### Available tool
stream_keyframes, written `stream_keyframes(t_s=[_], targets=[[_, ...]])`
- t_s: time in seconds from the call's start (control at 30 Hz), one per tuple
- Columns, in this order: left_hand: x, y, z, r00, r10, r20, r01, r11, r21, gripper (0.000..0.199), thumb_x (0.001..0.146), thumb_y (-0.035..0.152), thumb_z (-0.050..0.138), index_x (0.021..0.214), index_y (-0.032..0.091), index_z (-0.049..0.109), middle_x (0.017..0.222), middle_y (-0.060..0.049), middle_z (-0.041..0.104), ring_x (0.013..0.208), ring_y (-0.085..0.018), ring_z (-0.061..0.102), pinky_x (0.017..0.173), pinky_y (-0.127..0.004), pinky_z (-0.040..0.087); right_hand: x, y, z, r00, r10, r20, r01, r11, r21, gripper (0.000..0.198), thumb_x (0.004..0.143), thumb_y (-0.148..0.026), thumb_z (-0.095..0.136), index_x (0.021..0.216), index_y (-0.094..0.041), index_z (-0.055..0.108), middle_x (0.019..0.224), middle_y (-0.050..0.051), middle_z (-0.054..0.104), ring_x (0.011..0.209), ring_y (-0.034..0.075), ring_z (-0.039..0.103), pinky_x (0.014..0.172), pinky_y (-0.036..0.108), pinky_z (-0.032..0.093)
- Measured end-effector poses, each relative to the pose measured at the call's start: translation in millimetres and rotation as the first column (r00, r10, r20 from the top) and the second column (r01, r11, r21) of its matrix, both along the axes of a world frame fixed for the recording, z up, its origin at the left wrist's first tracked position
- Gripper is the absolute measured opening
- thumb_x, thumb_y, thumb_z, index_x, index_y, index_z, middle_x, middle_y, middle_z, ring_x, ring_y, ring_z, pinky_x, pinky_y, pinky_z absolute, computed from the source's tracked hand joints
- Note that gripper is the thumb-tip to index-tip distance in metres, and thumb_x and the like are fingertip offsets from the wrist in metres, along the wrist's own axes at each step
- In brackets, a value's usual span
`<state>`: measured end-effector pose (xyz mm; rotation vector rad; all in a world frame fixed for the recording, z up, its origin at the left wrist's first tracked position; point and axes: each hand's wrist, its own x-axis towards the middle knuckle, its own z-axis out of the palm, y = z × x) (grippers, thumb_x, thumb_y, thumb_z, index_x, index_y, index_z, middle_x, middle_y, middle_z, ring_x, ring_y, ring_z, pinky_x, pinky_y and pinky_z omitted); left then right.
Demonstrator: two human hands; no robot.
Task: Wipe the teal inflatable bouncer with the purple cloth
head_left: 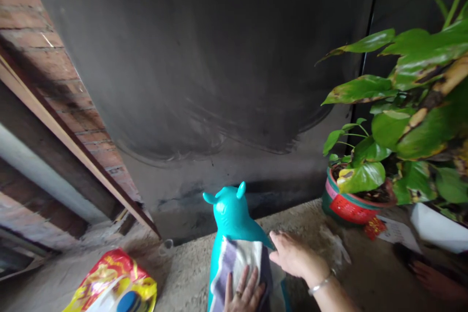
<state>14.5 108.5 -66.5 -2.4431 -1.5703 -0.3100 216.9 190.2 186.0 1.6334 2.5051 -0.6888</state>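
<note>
A turquoise animal-shaped toy [229, 212] with two small ears or horns stands low in the middle, its surface smooth and shiny. Draped over its back is a striped white and purple cloth [243, 253]. My left hand [244, 292] lies on the cloth with its fingers spread flat, a ring on one finger. Beside the toy's neck, my right hand [290, 253] has its fingers stretched out and nothing visible in them. A silver bracelet [321, 282] circles the right wrist. The toy's lower part is out of frame.
A dark panel [219, 58] with smeared marks rises behind the toy. At right stands a potted leafy plant [360, 204]. On the floor at left lies a red and yellow bag [113, 270] by a blue cap [128, 301]. Wooden boards [73, 141] lean against a brick wall [82, 117].
</note>
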Motion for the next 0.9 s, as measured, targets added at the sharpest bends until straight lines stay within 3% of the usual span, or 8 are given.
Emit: stream_keyframes(t_s=[0.1, 0.17, 0.23, 0.33, 0.4, 0.6, 0.73, 0.9], targets=[[-4.4, -7.7, -1.8, 0.999, 0.033, 0.002, -0.033, 0.999, -0.037, 0.047, 0.092, 0.032, 0.045, 0.133, 0.053, 0.033, 0.139, 0.007, 0.045, 0.131, -0.022, 0.043, 0.117, -0.061, -0.005, -0.1, 0.7, 1.6, 1.000, -0.015, -0.003, 0.015, 1.000, -0.011, 0.049, 0.083, -0.024, 0.047, 0.128, -0.007, 0.051, 0.130, 0.022, 0.054, 0.122, 0.030, 0.051, 0.104, 0.042, 0.041], [-8.4, 2.3, 20.7, 0.994, -0.098, 0.042, 0.105, 0.967, -0.232, 0.062, 0.086, 0.049, 0.051, 0.140, 0.047, 0.021, 0.148, 0.002, 0.033, 0.136, -0.030, 0.036, 0.114, -0.066, 0.014, 1.1, -0.1, 2.9, 1.000, -0.019, -0.004, 0.019, 1.000, -0.015, 0.049, 0.083, -0.025, 0.047, 0.129, -0.009, 0.051, 0.130, 0.020, 0.055, 0.121, 0.030, 0.052, 0.103, 0.041, 0.041], [-11.7, 19.2, 50.5, 0.990, -0.111, 0.092, 0.137, 0.924, -0.357, 0.071, 0.084, 0.055, 0.051, 0.143, 0.044, 0.012, 0.153, 0.001, 0.020, 0.140, -0.036, 0.025, 0.107, -0.072, 0.025, 3.8, -1.3, 3.6, 1.000, -0.016, -0.003, 0.016, 1.000, -0.016, 0.049, 0.083, -0.026, 0.047, 0.129, -0.010, 0.051, 0.129, 0.018, 0.056, 0.120, 0.029, 0.053, 0.103, 0.040, 0.042], [-11.9, 41.2, 84.9, 0.991, -0.015, 0.136, 0.067, 0.919, -0.389, 0.059, 0.091, 0.050, 0.037, 0.143, 0.045, 0.009, 0.155, 0.004, 0.011, 0.143, -0.036, 0.014, 0.104, -0.077, 0.022, 9.8, -2.3, 3.4, 1.000, -0.023, 0.009, 0.024, 0.999, -0.022, 0.049, 0.084, -0.026, 0.046, 0.129, -0.009, 0.051, 0.128, 0.019, 0.057, 0.119, 0.029, 0.054, 0.102, 0.041, 0.043], [-9.9, 47.1, 93.2, 0.988, 0.015, 0.152, 0.046, 0.918, -0.393, 0.055, 0.092, 0.051, 0.033, 0.143, 0.046, 0.011, 0.155, 0.005, 0.011, 0.143, -0.035, 0.011, 0.106, -0.077, 0.019, 12.9, -2.0, 3.2, 0.999, -0.034, 0.015, 0.035, 0.999, -0.024, 0.049, 0.084, -0.026, 0.045, 0.130, -0.008, 0.050, 0.129, 0.020, 0.055, 0.120, 0.030, 0.052, 0.103, 0.042, 0.042], [-8.4, 19.2, 58.6, 0.987, 0.140, 0.084, -0.092, 0.903, -0.420, 0.060, 0.088, 0.045, 0.047, 0.140, 0.047, 0.017, 0.152, 0.005, 0.017, 0.141, -0.032, 0.019, 0.107, -0.071, 0.026, 10.5, 0.1, 4.4, 1.000, -0.017, -0.012, 0.017, 1.000, -0.009, 0.049, 0.084, -0.025, 0.046, 0.129, -0.007, 0.050, 0.130, 0.020, 0.055, 0.121, 0.030, 0.052, 0.105, 0.041, 0.041], [-7.3, -7.9, 31.7, 0.966, 0.257, 0.022, -0.240, 0.927, -0.287, 0.061, 0.080, 0.058, 0.055, 0.135, 0.048, 0.029, 0.145, 0.003, 0.036, 0.135, -0.029, 0.037, 0.107, -0.062, 0.034, 7.3, 1.7, 2.0, 0.999, -0.019, -0.031, 0.019, 1.000, 0.005, 0.050, 0.083, -0.024, 0.046, 0.130, -0.006, 0.049, 0.127, 0.020, 0.057, 0.118, 0.031, 0.054, 0.103, 0.043, 0.043], [-4.5, -3.0, 51.4, 0.968, 0.250, 0.034, -0.225, 0.917, -0.329, 0.056, 0.086, 0.053, 0.049, 0.137, 0.045, 0.027, 0.149, 0.003, 0.026, 0.140, -0.029, 0.026, 0.109, -0.065, 0.028, 8.3, -0.2, 0.5, 1.000, -0.012, -0.021, 0.012, 1.000, 0.006, 0.050, 0.084, -0.025, 0.045, 0.131, -0.007, 0.049, 0.128, 0.020, 0.056, 0.120, 0.031, 0.052, 0.104, 0.043, 0.042]])
